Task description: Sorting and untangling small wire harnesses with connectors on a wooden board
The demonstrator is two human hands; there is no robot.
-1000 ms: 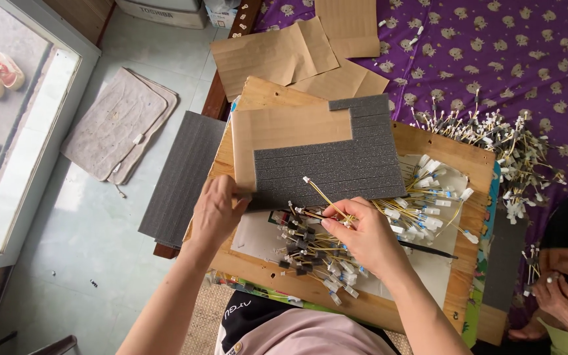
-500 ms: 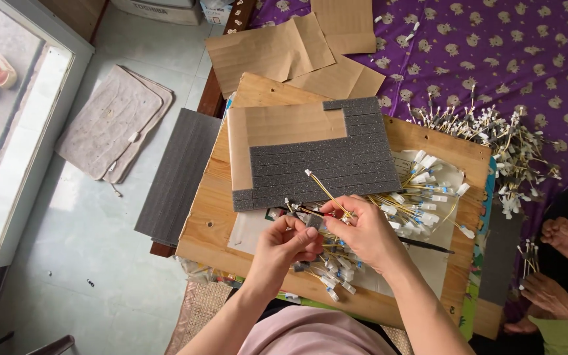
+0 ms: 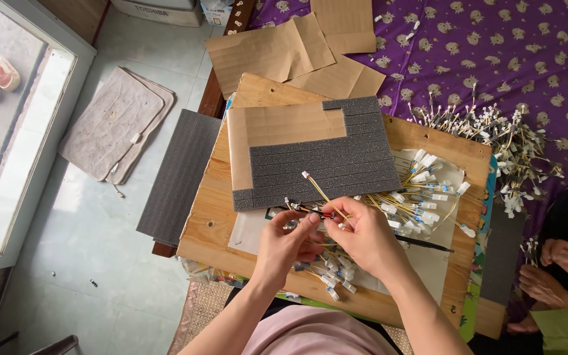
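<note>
Right now both hands meet over the near middle of a wooden board (image 3: 422, 141) that lies across the person's lap. The left hand (image 3: 284, 243) has its fingertips drawn together, pinching the end of a small bundle of wires (image 3: 310, 210) with a red bit showing between the two hands. The right hand (image 3: 363, 233) is curled, thumb and forefinger pressed onto the same bundle, and one yellow wire (image 3: 317, 187) with a white plug at its tip sticks up and away from that grip, over the foam.

Just beyond the hands lies a dark grey foam sheet (image 3: 323, 161) cut into strips, with a piece of brown cardboard (image 3: 277, 128) covering its upper left part. To the right of the hands a loose heap of yellow wires with white plugs (image 3: 422, 194) rests on white paper. More of the same wires lie under and just in front of the hands.

Farther right, a bigger pile of wires (image 3: 507, 141) sits on a purple patterned cloth (image 3: 527, 46). Another person's hands (image 3: 557, 269) show at the right edge, well apart from the board's middle. A second grey foam sheet (image 3: 179, 174) lies left of the board, over the tiled floor.
</note>
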